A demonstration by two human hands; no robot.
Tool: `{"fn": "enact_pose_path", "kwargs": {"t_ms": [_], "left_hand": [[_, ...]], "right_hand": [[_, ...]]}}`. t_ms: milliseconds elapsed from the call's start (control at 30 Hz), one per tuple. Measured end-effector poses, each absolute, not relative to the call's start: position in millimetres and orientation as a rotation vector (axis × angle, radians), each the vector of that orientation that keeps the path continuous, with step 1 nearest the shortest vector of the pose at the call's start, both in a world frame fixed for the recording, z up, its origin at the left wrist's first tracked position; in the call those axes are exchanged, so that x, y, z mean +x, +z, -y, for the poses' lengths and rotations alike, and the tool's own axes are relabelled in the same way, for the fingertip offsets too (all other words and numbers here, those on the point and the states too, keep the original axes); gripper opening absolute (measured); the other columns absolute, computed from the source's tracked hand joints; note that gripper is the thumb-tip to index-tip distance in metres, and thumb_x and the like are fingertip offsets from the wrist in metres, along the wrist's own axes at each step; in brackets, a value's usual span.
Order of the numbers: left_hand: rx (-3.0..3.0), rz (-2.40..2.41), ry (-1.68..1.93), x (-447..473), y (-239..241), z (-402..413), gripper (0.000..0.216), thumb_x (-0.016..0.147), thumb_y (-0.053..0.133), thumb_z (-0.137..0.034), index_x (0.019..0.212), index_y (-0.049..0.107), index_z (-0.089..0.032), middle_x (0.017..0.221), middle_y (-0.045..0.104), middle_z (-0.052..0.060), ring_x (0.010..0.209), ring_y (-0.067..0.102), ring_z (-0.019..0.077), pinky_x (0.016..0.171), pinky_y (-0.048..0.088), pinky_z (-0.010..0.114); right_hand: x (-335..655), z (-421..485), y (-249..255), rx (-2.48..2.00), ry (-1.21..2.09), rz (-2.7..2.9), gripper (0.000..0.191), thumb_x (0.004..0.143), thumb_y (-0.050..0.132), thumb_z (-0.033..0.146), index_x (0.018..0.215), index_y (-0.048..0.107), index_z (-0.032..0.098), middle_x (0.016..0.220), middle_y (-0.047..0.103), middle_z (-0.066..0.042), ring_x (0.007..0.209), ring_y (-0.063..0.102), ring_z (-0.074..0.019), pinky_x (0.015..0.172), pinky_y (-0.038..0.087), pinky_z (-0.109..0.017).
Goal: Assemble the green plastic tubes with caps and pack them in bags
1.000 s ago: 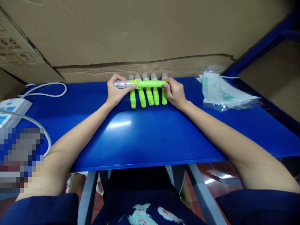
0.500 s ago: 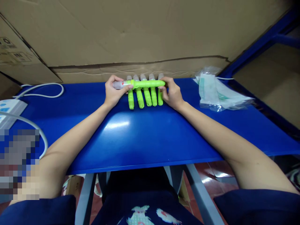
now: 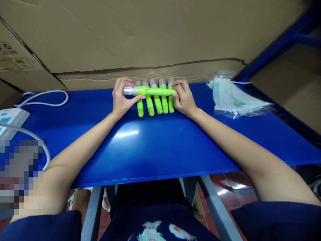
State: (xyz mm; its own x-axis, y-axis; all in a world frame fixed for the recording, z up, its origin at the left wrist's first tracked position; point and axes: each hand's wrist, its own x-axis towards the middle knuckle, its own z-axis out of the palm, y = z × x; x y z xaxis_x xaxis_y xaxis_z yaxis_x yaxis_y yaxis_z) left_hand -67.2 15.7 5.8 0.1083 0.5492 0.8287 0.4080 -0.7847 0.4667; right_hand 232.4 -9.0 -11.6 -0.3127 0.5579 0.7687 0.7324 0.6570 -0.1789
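Observation:
A lime-green pen-shaped tube with a clear cap is held crosswise above a row of several like green tubes lying side by side at the far edge of the blue table. My left hand pinches the tube's clear capped end between thumb and fingers. My right hand grips its green end with fingers closed. The held tube rests across or just over the row; I cannot tell whether it touches them.
A pile of clear plastic bags with green print lies at the far right. A white power strip and white cable sit at the left. Cardboard boxes stand right behind the table. A blue frame rail rises at right.
Both hands have stayed on the crosswise tube above the row. The left thumb has shifted along the capped end, and the view has moved slightly.

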Motion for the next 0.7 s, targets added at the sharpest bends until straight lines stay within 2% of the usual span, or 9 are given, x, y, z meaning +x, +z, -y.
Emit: {"fn": "enact_pose_path", "kwargs": {"t_ms": [233, 333, 500, 700], "left_hand": [[2.400, -0.925, 1.626, -70.4, 12.4, -9.1, 0.076, 0.051, 0.089, -0.078, 0.098, 0.064, -0.024, 0.116, 0.064, 0.009, 0.121, 0.063, 0.0351, 0.112, 0.048, 0.058], [2.478, -0.867, 1.607, -73.1, 10.8, -11.0, 0.073, 0.057, 0.086, -0.078, 0.101, 0.064, -0.024, 0.115, 0.064, 0.009, 0.119, 0.064, 0.0342, 0.111, 0.049, 0.059], [2.735, -0.626, 1.591, -73.4, 10.5, -12.2, 0.061, 0.073, 0.079, -0.074, 0.109, 0.064, -0.026, 0.119, 0.064, 0.008, 0.115, 0.069, 0.0292, 0.103, 0.058, 0.052], [2.581, -0.814, 1.519, -76.1, 7.8, -14.1, 0.067, 0.064, 0.087, -0.072, 0.105, 0.063, -0.024, 0.120, 0.064, 0.009, 0.122, 0.065, 0.0343, 0.113, 0.051, 0.058]], "right_hand": [[236.9, 4.7, -14.2, -1.012, -0.165, 2.015, 0.076, 0.099, 0.008, 0.079, 0.104, 0.063, 0.026, 0.106, 0.059, -0.014, 0.106, 0.061, -0.0328, 0.096, 0.054, -0.058], [237.2, 5.1, -13.6, -1.003, -0.159, 2.034, 0.078, 0.098, 0.007, 0.081, 0.102, 0.063, 0.026, 0.104, 0.059, -0.014, 0.104, 0.061, -0.0325, 0.093, 0.055, -0.057], [237.6, 5.6, -13.0, -1.011, -0.118, 2.011, 0.080, 0.098, 0.006, 0.081, 0.096, 0.063, 0.025, 0.098, 0.060, -0.013, 0.101, 0.062, -0.0322, 0.091, 0.056, -0.057], [236.3, 5.3, -13.0, -1.005, -0.091, 1.984, 0.079, 0.098, 0.009, 0.081, 0.089, 0.064, 0.025, 0.096, 0.062, -0.013, 0.099, 0.065, -0.0322, 0.090, 0.059, -0.058]]}}
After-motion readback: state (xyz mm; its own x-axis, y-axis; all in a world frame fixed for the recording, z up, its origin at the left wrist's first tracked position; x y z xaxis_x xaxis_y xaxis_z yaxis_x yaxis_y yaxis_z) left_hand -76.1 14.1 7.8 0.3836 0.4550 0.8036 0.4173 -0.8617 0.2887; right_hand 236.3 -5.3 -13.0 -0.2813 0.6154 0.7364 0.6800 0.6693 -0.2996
